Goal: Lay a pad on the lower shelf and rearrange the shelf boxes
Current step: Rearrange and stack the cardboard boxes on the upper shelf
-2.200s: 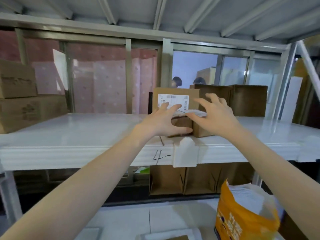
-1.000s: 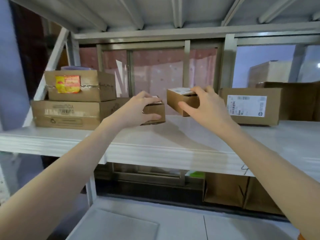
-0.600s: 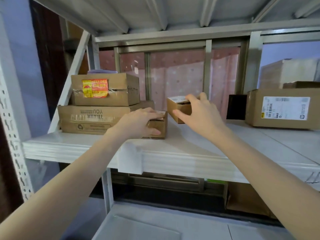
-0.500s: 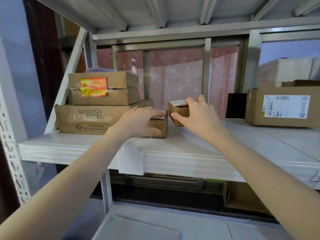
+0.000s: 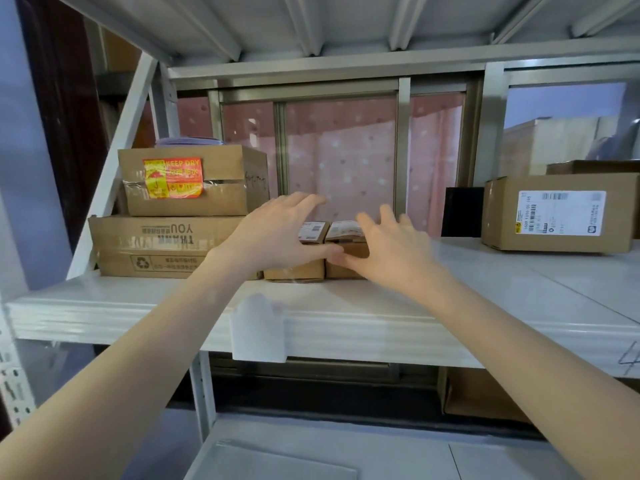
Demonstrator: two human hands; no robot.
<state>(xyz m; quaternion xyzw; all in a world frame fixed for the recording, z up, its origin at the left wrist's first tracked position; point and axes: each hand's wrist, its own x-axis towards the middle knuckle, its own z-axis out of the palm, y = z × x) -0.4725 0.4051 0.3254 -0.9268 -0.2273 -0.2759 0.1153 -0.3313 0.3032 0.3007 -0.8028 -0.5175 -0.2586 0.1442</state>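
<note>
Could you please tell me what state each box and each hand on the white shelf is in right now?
left small box: resting on the shelf, against the flat box.
right small box: resting, side by side with the left one.
KEEP DRY box: taped shut, stacked on the flat box.
labelled box: closed, apart at right.
left hand: fingers spread, open.
right hand: fingers spread, open.

Brown cartons (image 5: 166,242), red-yellow sticker (image 5: 172,178), white shelf (image 5: 450,299), pink dotted curtain (image 5: 341,161)

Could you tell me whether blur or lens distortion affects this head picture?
Head view: both the left hand and the right hand show blurred fingertips; the white metal shelf edge bows from the wide lens; the orange KEEP DRY sticker reads sharply.
</note>
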